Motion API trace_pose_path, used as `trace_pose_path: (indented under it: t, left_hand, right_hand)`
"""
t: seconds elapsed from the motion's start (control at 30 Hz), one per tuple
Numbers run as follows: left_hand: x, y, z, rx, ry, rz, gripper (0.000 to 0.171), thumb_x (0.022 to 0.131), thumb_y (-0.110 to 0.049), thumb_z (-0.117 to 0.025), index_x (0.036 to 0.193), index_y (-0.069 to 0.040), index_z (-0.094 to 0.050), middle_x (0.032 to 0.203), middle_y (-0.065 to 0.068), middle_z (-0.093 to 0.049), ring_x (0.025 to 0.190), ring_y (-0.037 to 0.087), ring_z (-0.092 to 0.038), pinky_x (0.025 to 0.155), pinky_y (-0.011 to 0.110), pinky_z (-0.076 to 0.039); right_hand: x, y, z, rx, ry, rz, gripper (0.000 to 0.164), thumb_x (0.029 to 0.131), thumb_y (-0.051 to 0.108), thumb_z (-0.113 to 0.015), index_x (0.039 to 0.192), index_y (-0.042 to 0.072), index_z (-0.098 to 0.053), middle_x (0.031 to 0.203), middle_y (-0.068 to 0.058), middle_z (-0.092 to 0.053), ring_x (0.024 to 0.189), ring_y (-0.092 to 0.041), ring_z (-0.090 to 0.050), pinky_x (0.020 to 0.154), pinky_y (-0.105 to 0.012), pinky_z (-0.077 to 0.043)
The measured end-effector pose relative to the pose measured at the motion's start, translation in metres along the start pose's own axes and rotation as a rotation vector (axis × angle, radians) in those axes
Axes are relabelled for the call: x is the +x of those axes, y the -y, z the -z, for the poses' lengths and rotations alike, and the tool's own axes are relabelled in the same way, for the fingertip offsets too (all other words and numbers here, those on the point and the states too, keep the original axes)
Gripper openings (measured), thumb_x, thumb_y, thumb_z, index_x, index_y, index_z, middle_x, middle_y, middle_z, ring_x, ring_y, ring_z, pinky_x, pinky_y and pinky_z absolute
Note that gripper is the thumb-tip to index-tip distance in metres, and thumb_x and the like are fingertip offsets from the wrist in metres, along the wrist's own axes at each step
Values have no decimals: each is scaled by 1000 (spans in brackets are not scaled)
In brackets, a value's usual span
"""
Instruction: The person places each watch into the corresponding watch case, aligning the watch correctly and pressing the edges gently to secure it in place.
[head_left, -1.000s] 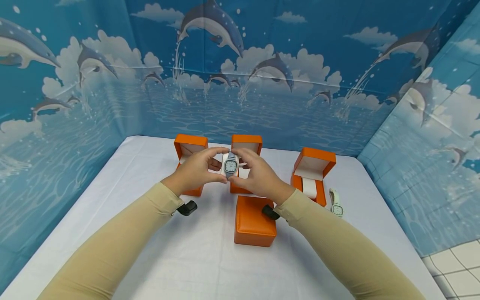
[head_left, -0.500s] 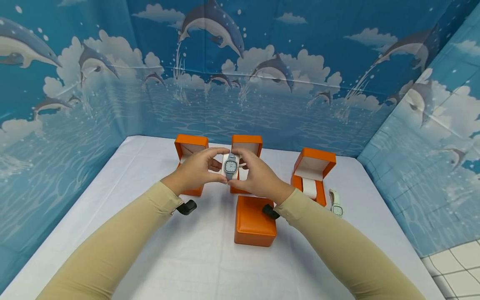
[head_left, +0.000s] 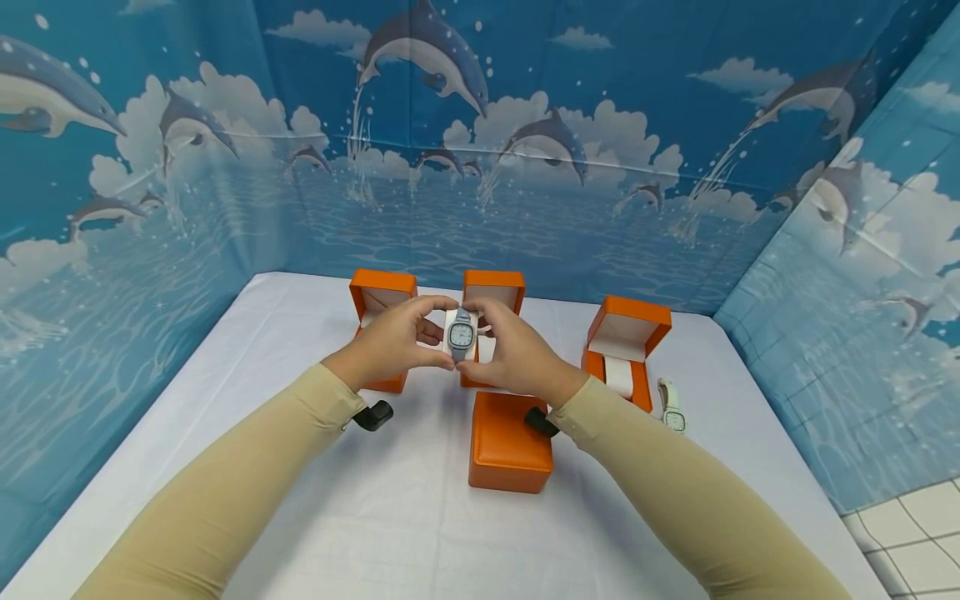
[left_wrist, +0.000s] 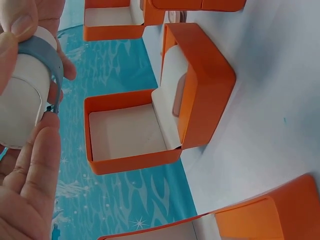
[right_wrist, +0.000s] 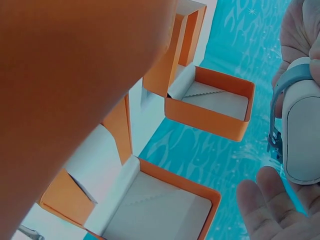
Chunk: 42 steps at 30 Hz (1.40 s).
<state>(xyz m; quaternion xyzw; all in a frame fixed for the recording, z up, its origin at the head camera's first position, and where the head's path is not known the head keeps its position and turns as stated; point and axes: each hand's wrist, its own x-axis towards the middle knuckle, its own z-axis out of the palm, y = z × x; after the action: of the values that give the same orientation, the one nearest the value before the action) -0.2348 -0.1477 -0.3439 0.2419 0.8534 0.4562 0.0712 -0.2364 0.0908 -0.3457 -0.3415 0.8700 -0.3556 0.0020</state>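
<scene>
Both hands hold a blue-grey wristwatch [head_left: 461,335] with a squarish pale dial, its strap wrapped round a white watch cushion [right_wrist: 305,135]. It is raised in front of the middle box. From the left, the left hand [head_left: 397,337] grips it, thumb below and forefinger above. The right hand [head_left: 517,346] does the same from the other side. In the left wrist view, the strap [left_wrist: 47,55] curves over the cushion with fingertips pressed on it. A strap buckle [right_wrist: 274,140] hangs at the cushion's underside in the right wrist view.
Orange boxes with raised lids stand at the left [head_left: 382,279], middle [head_left: 493,277] and right [head_left: 630,310] of the white table [head_left: 375,517]. The right one holds a bare white cushion [head_left: 618,377]; a pale green watch [head_left: 673,419] lies beside it. A closed orange box [head_left: 510,437] sits nearer the body.
The watch on its cushion has shifted very slightly between the fingers, its dial a touch lower in the head view. Both hands keep their grip and place.
</scene>
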Motion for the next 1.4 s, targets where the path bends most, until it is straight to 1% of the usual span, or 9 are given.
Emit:
trace_pose_path:
  t: [0.37,0.53,0.7,0.83,1.03,1.13,1.27,1.4]
  left_hand:
    - [-2,-1,2,9,2,9,83,86,-25,-89,157,-19,-47,140,4,-65,115,19,-72,97,37,-62]
    - [-4,0,2,9,1,9,85,85,-26,-90,158,-19,-46,139,4,-66,115,20,-72,97,37,-62]
    - [-6,0,4,38,-13,18,85,85,-26,-90,157,-20,-47,135,4,-68,116,21,-71,97,38,-62]
    - [-8,1,7,68,-29,25,84,86,-28,-90,157,-20,-47,133,4,-69,117,22,-71,98,41,-62]
    - [-10,1,10,75,-40,6,86,85,-27,-91,158,-18,-47,136,6,-67,117,25,-71,102,47,-59]
    - [-10,2,12,72,-40,-1,86,85,-25,-90,158,-17,-46,139,6,-66,118,24,-70,105,46,-58]
    - [-12,5,14,70,-44,-4,86,86,-22,-89,159,-15,-45,142,5,-63,119,25,-69,106,44,-58]
    - [-14,6,16,59,-39,-14,85,87,-19,-89,159,-14,-44,136,6,-65,116,24,-69,105,42,-58]
  right_hand:
    - [1,-1,-2,-19,12,-10,82,90,26,-86,156,10,-39,156,-9,-47,135,-27,-56,115,-48,-50]
    - [2,0,-2,-31,19,-10,84,90,26,-86,158,10,-38,157,-7,-46,134,-26,-56,114,-45,-51]
    - [1,1,-1,-20,35,-24,86,91,25,-85,160,10,-36,159,-9,-44,135,-32,-57,115,-47,-51]
    - [2,1,-1,-29,34,-42,86,92,27,-84,161,11,-35,161,-9,-44,136,-31,-58,116,-50,-50]
    - [6,4,-1,-47,27,-40,87,91,24,-85,162,9,-35,159,-10,-47,135,-30,-59,115,-49,-50]
    - [7,7,-1,-57,32,-52,87,92,25,-84,162,8,-36,158,-9,-48,134,-29,-59,115,-47,-51]
    - [9,9,-2,-76,36,-50,85,92,28,-84,161,7,-39,156,-9,-51,134,-28,-59,114,-47,-52]
    - [11,10,-4,-101,44,-47,83,92,29,-84,159,7,-41,154,-9,-53,134,-28,-60,113,-46,-52]
